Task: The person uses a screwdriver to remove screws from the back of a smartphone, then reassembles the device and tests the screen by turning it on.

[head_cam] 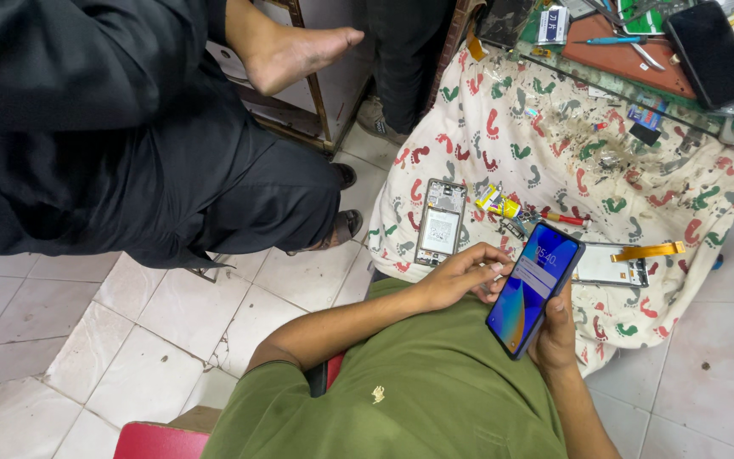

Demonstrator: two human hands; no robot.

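Observation:
My right hand (556, 333) grips a smartphone (534, 287) from behind and tilts it over my lap; its screen is lit in blue. The curled fingers of my left hand (460, 276) rest against the phone's left edge. I wear a green shirt. Just beyond my hands, a cloth printed with coloured footprints (554, 127) covers a low table. On it lie an opened phone body (440, 223), a yellow packet (497, 202), a red-handled screwdriver (567, 219) and a phone frame (609, 269) with an orange flex cable (654, 250).
A person in black clothes (129, 127) sits at the left, one bare foot (299, 51) raised. At the top right a cluttered bench holds a dark phone (711, 51), a brown mat (630, 55) and tools. Below is a white tiled floor (155, 331) and a red seat (155, 442).

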